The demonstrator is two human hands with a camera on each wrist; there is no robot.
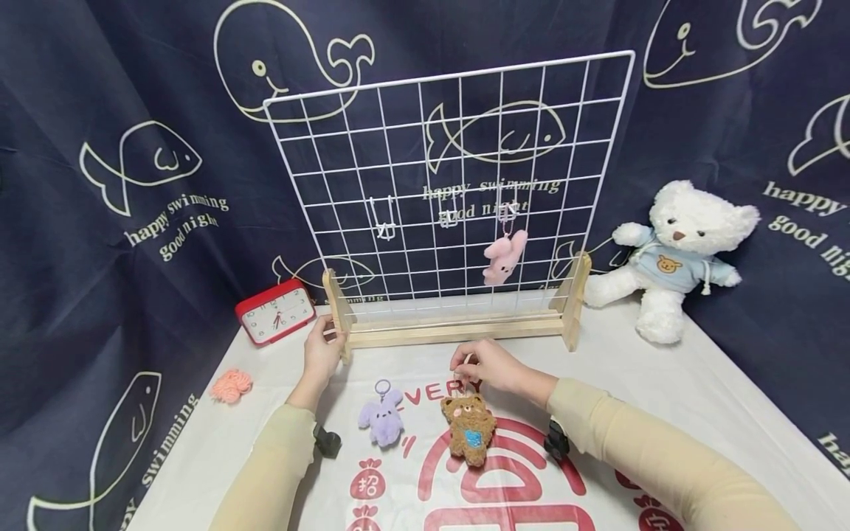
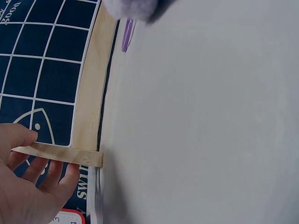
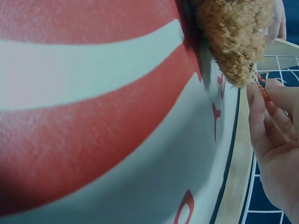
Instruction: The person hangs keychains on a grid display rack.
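Observation:
My left hand (image 1: 323,351) grips the left wooden foot (image 2: 60,153) of a white wire grid rack (image 1: 445,177), thumb on one side and fingers on the other. With thumb and fingertips, my right hand (image 1: 490,364) pinches the orange bead chain (image 3: 261,85) of a brown bear keychain (image 1: 468,429), which has a blue patch on its belly. Between the two arms a purple plush keychain (image 1: 383,419) with a ring lies on the table. A pink plush keychain (image 1: 506,258) hangs from a hook on the right part of the grid.
Two more white hooks, a left one (image 1: 386,230) and a middle one (image 1: 448,218), sit on the grid. A red clock (image 1: 275,313) and a coral yarn bundle (image 1: 231,386) are at the left. On the right sits a white teddy bear (image 1: 671,258) in a blue hoodie.

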